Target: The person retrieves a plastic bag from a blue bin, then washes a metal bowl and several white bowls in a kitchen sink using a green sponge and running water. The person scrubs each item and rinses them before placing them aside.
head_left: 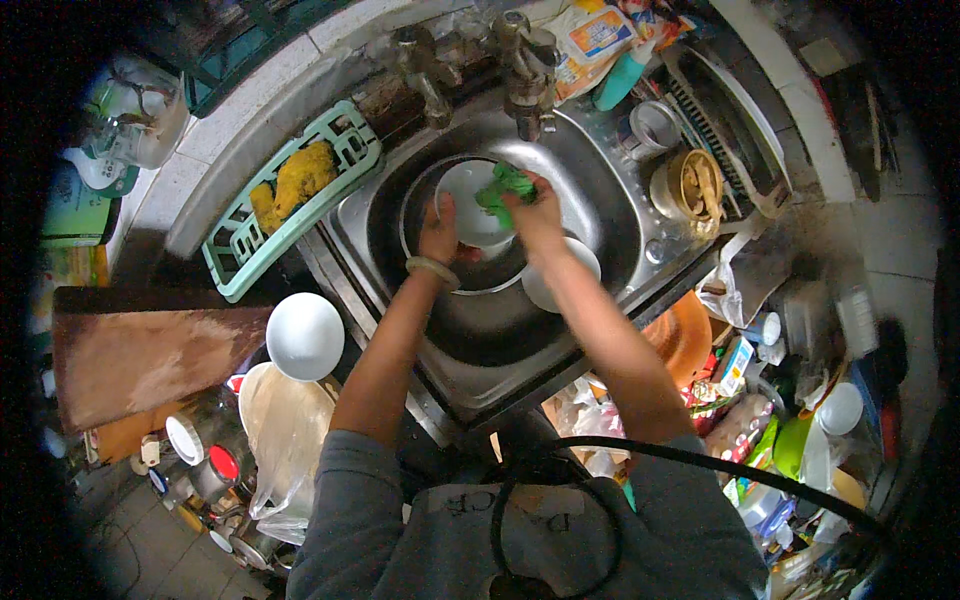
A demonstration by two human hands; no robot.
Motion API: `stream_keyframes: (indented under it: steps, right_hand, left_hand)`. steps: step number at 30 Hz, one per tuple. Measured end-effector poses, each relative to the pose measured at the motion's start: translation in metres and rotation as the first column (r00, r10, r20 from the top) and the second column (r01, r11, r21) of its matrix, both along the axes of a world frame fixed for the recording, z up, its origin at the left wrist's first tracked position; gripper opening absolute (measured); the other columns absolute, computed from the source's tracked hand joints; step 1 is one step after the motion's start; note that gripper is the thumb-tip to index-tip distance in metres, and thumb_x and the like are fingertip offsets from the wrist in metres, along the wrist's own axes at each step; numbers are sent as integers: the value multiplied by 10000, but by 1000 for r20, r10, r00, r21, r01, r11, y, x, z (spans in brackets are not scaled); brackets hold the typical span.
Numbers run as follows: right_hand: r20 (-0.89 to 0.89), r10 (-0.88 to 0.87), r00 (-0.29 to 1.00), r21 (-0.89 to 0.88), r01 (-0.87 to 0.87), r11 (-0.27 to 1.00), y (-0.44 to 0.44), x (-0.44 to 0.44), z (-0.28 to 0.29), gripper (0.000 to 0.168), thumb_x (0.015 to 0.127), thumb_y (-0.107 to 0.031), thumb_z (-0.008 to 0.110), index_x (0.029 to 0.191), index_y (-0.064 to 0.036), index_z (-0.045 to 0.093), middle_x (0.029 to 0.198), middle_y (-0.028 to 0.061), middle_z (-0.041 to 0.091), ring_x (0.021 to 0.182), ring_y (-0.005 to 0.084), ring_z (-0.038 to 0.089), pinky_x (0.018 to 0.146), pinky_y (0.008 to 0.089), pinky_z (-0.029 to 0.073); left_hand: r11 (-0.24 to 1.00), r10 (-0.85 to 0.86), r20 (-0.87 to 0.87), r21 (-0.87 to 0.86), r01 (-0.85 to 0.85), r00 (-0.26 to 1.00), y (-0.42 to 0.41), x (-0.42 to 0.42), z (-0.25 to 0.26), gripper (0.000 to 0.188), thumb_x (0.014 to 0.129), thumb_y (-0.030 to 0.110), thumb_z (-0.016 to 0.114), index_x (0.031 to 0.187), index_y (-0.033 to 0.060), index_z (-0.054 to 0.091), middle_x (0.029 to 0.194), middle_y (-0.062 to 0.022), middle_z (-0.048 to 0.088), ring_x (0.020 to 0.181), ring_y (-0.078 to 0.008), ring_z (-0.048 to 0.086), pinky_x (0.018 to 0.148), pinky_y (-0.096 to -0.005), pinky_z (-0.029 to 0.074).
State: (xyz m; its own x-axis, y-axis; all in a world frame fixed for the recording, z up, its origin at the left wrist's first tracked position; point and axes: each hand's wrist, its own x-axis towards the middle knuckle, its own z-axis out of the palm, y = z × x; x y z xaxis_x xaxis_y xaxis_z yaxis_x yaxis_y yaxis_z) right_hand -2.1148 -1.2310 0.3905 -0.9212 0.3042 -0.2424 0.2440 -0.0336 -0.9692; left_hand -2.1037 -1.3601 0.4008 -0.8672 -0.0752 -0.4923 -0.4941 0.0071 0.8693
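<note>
A white bowl (466,201) is held above a round metal basin (409,225) inside the stainless steel sink (480,337). My left hand (440,231) grips the bowl's left side, its fingers partly hidden beneath. In my right hand (541,214) is a crumpled green scrubbing cloth (507,191), pressed against the bowl's right rim and slightly blurred. Under my right forearm, a second white bowl (581,281) lies in the sink, partly covered by the arm. Another white bowl (305,337) sits outside the sink, to the left.
Two metal faucets (525,82) stand behind the basin. A mint-green plastic rack (240,262) with a yellow sponge (304,180) flanks the sink's left. On the right ledge are a clear cup (654,127) and a tan container (679,187). A black cable (675,454) crosses before my torso.
</note>
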Motion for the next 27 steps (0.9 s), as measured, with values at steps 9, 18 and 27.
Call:
stream_keyframes:
  steps: [9,18,27]
  right_hand:
    - [393,833,389,675,-737,26,3,-10,1,318,625,-34,506,940,-41,548,987,158,506,905,327,486,792,348,400]
    - [-5,527,850,641,-402,654,-10,-5,-27,304,644,-38,540,946,-61,523,1031,140,488,899,320,498,732,334,419]
    - [63,298,953,974,-124,192,-16,-8,17,276,616,-45,564,877,-23,477,839,138,467,815,275,496,664,329,452]
  left_hand:
    - [928,-359,-284,-213,306,889,-31,-3,-85,606,757,134,522,1246,25,181,1219,-143,294,1116,-257,315,933,-333,259]
    - [940,-195,83,298,163,977,0,-6,-3,452,839,219,373,1241,80,219,1192,-126,328,1051,-249,396,727,-333,461]
    - [871,-32,85,491,-14,996,5,7,-34,593,795,526,291,1233,131,236,1148,-70,369,890,-233,511,498,-241,487]
